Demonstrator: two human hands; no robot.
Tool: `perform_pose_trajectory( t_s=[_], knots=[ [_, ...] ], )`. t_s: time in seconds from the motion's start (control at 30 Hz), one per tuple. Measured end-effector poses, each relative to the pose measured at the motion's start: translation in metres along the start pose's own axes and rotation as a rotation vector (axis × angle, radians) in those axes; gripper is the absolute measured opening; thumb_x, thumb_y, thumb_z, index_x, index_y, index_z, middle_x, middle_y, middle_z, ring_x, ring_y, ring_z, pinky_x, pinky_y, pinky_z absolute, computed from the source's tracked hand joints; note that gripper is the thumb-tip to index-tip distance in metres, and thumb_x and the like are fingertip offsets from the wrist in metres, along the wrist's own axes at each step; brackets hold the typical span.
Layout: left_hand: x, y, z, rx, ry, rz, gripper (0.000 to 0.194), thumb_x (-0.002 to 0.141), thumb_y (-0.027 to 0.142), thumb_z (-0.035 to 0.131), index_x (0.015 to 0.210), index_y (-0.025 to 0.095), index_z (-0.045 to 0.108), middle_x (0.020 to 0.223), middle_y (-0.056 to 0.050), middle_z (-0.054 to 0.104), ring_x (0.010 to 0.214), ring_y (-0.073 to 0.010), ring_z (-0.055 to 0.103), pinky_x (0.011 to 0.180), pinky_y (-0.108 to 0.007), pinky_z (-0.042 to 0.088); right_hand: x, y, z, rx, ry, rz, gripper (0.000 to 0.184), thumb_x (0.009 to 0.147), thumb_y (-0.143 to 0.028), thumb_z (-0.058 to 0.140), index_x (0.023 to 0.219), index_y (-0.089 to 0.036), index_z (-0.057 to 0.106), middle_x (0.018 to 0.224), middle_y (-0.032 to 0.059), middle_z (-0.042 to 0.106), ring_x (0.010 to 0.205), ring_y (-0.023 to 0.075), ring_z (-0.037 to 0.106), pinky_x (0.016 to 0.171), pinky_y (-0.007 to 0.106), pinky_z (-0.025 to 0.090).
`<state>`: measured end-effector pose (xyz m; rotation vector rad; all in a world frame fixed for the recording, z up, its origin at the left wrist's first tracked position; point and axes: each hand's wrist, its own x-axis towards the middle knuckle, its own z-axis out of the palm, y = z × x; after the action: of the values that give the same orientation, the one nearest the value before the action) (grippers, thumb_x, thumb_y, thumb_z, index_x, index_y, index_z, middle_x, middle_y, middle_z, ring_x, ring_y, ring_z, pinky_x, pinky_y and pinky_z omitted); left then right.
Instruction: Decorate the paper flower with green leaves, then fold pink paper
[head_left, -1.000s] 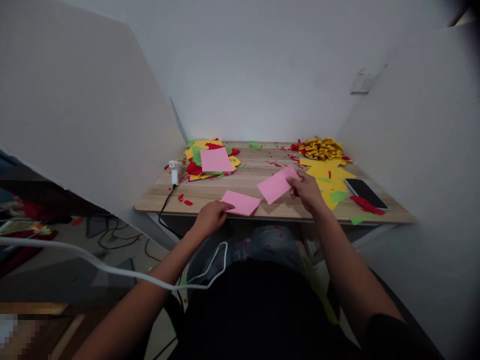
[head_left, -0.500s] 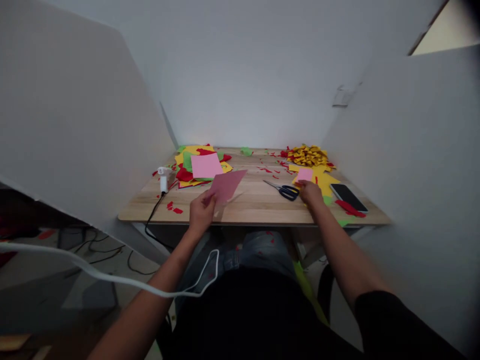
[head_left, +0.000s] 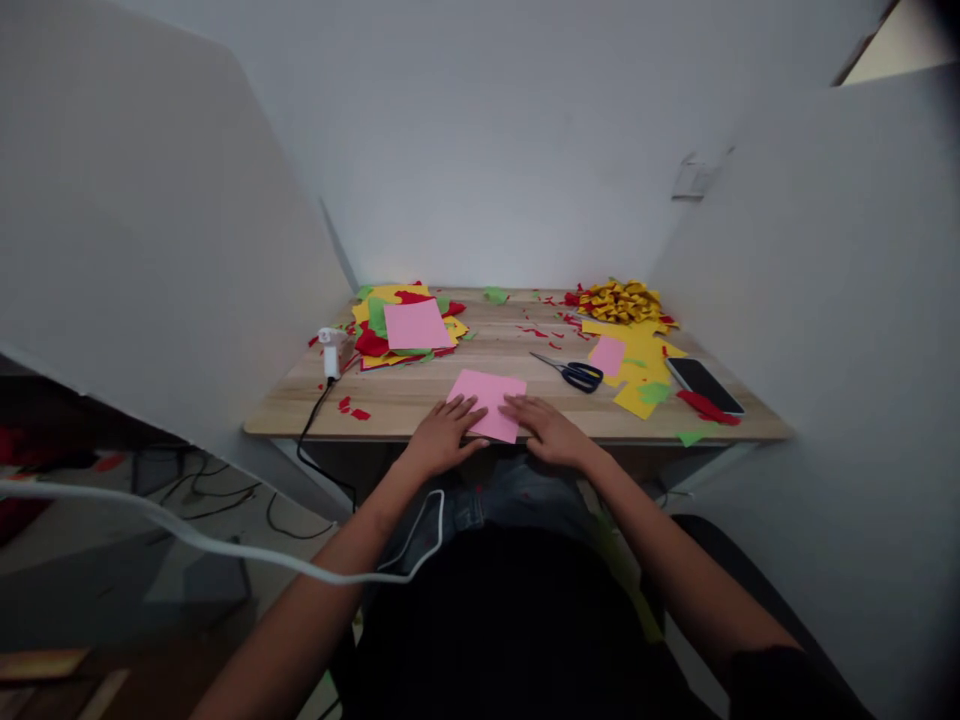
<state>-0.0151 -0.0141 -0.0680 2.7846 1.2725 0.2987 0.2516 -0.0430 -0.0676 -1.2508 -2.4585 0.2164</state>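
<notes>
A square sheet of pink paper [head_left: 491, 388] lies at the table's front edge, one corner reaching over it. My left hand [head_left: 444, 432] rests on its left side with the fingers spread. On its right side my right hand [head_left: 551, 428] lies with its fingers stretched out, palm down. Just beyond, to the right, are scissors [head_left: 574, 373] with dark handles, lying on the wood with blades pointing left. A smaller pink paper piece [head_left: 607, 355] lies beside them on yellow paper [head_left: 637, 345].
A pile of coloured paper topped by a pink sheet [head_left: 416, 325] is at the back left, near a white plug with cable [head_left: 331, 355]. A bunch of folded yellow strips [head_left: 622, 300] and a phone [head_left: 705, 385] are on the right. A white cable [head_left: 225, 548] crosses over my left arm.
My left hand has brought the pink sheet down flat onto the front edge. My right hand has left the small pink piece and come in to the sheet's right side.
</notes>
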Motion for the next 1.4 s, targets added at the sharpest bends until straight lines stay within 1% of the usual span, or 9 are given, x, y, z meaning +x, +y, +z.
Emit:
perform_pose_trajectory(
  t_s=[0.3, 0.43, 0.5, 0.6, 0.73, 0.83, 0.97, 1.17, 1.4],
  knots=[
    [-0.025, 0.005, -0.004, -0.012, 0.175, -0.093, 0.048, 0.087, 0.026, 0.062, 0.135, 0.024, 0.061, 0.146, -0.007, 0.057, 0.124, -0.031, 0.054, 0.101, -0.049, 0.044, -0.007, -0.026, 0.025, 0.105, 0.208, 0.134, 0.044, 0.085, -0.021, 0.064, 0.128, -0.02, 0.068, 0.141, 0.013, 0.062, 0.133, 0.0315, 0.051, 0.114, 0.055, 0.034],
    [-0.029, -0.002, -0.006, -0.401, 0.297, -0.081, 0.025, 0.081, 0.019, 0.066, 0.104, 0.024, 0.076, 0.121, -0.008, 0.072, 0.112, -0.0287, 0.061, 0.1, -0.048, 0.043, -0.009, -0.036, 0.021, 0.251, 0.349, 0.156, 0.023, 0.083, -0.017, 0.064, 0.101, -0.023, 0.077, 0.112, 0.0093, 0.077, 0.108, 0.0285, 0.064, 0.103, 0.049, 0.044],
    [-0.026, -0.008, -0.014, -0.605, 0.362, -0.096, 0.013, 0.081, 0.024, 0.067, 0.09, 0.019, 0.076, 0.108, -0.01, 0.075, 0.106, -0.0268, 0.064, 0.098, -0.045, 0.046, -0.005, -0.04, 0.009, 0.34, 0.45, 0.195, 0.014, 0.087, -0.026, 0.063, 0.087, -0.021, 0.076, 0.091, 0.0082, 0.078, 0.091, 0.0262, 0.067, 0.09, 0.044, 0.05],
    [-0.017, -0.008, -0.039, -0.791, 0.418, -0.115, 0.026, 0.081, 0.039, 0.07, 0.09, 0.015, 0.073, 0.097, -0.011, 0.075, 0.095, -0.0244, 0.069, 0.089, -0.039, 0.052, 0.007, -0.051, -0.021, 0.476, 0.591, 0.263, 0.032, 0.094, -0.044, 0.053, 0.084, -0.018, 0.07, 0.076, 0.006, 0.073, 0.07, 0.0222, 0.066, 0.066, 0.034, 0.052],
    [-0.009, 0.018, -0.09, -1.139, 0.583, -0.075, 0.031, 0.074, 0.045, 0.079, 0.08, 0.016, 0.07, 0.083, -0.007, 0.073, 0.083, -0.0215, 0.068, 0.082, -0.035, 0.053, 0.026, -0.078, -0.069, 0.82, 0.642, 0.317, 0.044, 0.091, -0.048, 0.057, 0.125, -0.02, 0.058, 0.077, 0.0021, 0.072, 0.057, 0.0183, 0.065, 0.054, 0.03, 0.051],
    [-0.013, 0.042, -0.122, -1.165, 0.705, 0.067, 0.029, 0.071, 0.041, 0.083, 0.075, 0.017, 0.067, 0.11, -0.012, 0.072, 0.113, -0.0267, 0.063, 0.099, -0.039, 0.048, 0.033, -0.097, -0.091, 1.045, 0.554, 0.342, 0.067, 0.082, -0.041, 0.069, 0.142, -0.024, 0.043, 0.077, 0.0009, 0.073, 0.058, 0.0184, 0.065, 0.051, 0.028, 0.05],
    [-0.026, 0.064, -0.143, -1.21, 0.722, 0.139, 0.027, 0.075, 0.038, 0.08, 0.072, 0.019, 0.062, 0.12, -0.013, 0.069, 0.116, -0.028, 0.062, 0.1, -0.042, 0.047, 0.031, -0.106, -0.091, 0.89, 0.382, 0.288, 0.042, 0.084, -0.041, 0.066, 0.121, -0.02, 0.062, 0.09, 0.0053, 0.073, 0.068, 0.0178, 0.064, 0.056, 0.028, 0.05],
    [-0.03, 0.076, -0.141, -1.153, 0.837, 0.127, 0.025, 0.079, 0.028, 0.076, 0.068, 0.02, 0.055, 0.09, -0.005, 0.067, 0.09, -0.0192, 0.062, 0.088, -0.035, 0.049, 0.021, -0.134, -0.09, 0.658, 0.639, 0.154, 0.041, 0.094, -0.042, 0.057, 0.131, -0.025, 0.061, 0.131, 0.0107, 0.063, 0.104, 0.0214, 0.063, 0.086, 0.037, 0.051],
    [-0.035, 0.093, -0.145, -1.272, 0.856, -0.028, 0.028, 0.072, 0.024, 0.084, 0.083, 0.022, 0.058, 0.076, 0.004, 0.059, 0.068, -0.0103, 0.055, 0.068, -0.022, 0.047, 0.017, -0.168, -0.097, 0.649, 0.647, 0.031, 0.019, 0.092, -0.031, 0.063, 0.077, -0.02, 0.068, 0.074, 0.0017, 0.067, 0.069, 0.0143, 0.06, 0.066, 0.028, 0.047]
  ],
)
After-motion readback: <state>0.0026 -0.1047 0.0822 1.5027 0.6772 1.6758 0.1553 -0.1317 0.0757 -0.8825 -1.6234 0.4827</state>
